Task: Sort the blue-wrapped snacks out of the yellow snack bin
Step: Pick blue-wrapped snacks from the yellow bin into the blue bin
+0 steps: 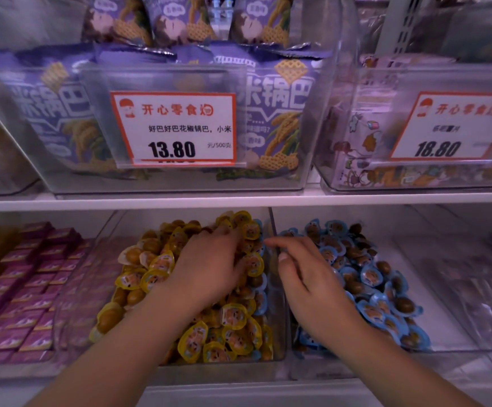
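Note:
A clear bin (209, 370) in the middle of the lower shelf is heaped with yellow-wrapped snacks (233, 318). A few blue-wrapped snacks (261, 304) lie along its right wall, one more at the back right (259, 227). My left hand (209, 265) rests on top of the yellow pile, fingers spread and reaching toward the back right. My right hand (312, 283) hovers over the divider between the bins, fingers relaxed and holding nothing. The neighbouring clear bin (312, 370) on the right holds a pile of blue-wrapped snacks (377, 312).
A bin of small pink boxes (27, 289) stands to the left. A further clear bin (473, 289) sits at the far right. The white shelf board (239, 201) above carries bins of purple snack bags (48, 107) with price tags (174, 127).

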Demonstrator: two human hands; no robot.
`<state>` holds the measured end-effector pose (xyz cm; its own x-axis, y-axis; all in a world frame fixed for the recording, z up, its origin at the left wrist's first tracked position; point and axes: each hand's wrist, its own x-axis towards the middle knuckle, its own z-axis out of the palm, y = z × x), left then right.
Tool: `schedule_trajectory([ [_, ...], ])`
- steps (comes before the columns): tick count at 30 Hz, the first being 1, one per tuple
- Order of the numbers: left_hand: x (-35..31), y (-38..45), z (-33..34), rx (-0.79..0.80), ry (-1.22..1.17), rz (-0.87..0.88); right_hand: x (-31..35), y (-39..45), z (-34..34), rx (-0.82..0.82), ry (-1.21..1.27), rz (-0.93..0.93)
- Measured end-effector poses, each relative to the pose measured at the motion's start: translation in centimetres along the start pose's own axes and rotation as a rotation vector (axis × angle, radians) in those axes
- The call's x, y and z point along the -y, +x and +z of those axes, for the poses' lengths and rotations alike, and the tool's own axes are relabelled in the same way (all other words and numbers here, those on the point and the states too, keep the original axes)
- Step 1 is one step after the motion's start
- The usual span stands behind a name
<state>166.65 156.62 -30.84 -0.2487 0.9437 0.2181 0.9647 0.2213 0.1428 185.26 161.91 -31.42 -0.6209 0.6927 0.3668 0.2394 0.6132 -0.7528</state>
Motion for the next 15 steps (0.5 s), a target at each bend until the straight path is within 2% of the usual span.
schedule_trajectory([
  [3, 1.1, -0.3, 0.4, 0.174, 0.179, 0.004, 0.0, 0.0, -0.1, 0.013, 0.005, -0.004],
  [7, 3.9, -0.9, -0.6, 0.348, 0.062, 0.073, -0.2, 0.0, -0.1, 0.020, 0.005, -0.008],
  [9, 4.7, -1.0, -1.2, 0.349, 0.034, 0.087, -0.2, 0.0, -0.1, 0.024, 0.018, -0.003],
  [15, 5.0, -1.1, -2.6, 0.203, -0.182, 0.030, -0.4, 0.1, 0.1, 0.022, 0.004, 0.002],
])
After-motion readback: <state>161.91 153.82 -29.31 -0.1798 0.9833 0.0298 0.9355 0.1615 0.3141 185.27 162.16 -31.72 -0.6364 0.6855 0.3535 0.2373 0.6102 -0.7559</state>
